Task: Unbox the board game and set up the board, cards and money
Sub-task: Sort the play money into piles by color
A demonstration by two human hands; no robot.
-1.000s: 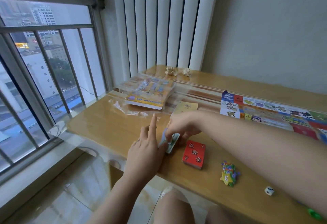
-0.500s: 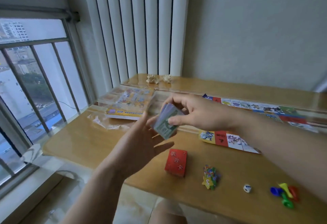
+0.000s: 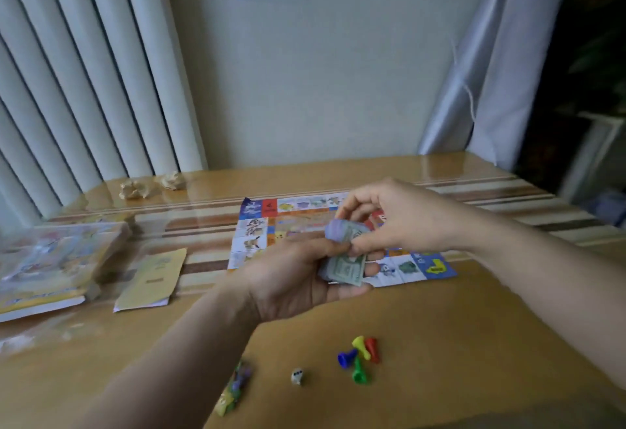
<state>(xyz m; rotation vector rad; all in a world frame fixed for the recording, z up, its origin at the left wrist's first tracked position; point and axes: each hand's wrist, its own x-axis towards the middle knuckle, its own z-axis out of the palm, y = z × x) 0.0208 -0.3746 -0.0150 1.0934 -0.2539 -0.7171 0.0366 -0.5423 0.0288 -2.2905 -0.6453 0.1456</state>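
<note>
Holds a small stack of green and purple paper play money (image 3: pixel 345 267) in mid-air, over the near edge of the flat, colourful paper game board (image 3: pixel 252 225) spread on the glossy wooden desk (image 3: pixel 440 344). Cradles it in the left hand (image 3: pixel 294 279), palm up and turned inward, fingers curled beneath, thumb laid across the top: a closed grip on the notes. Pinches the far end with the right hand (image 3: pixel 396 215), reaching in from the right, knuckles up, a narrow grip on the topmost purple notes. Points the long axis roughly away from the body toward the wall, far end lifted and bent; too blurred to say more.

Nearer the body on the desk: four plastic pawns in blue, yellow, red and green (image 3: pixel 359 357), clustered, and a white die (image 3: pixel 297 376) just left of them.
</note>
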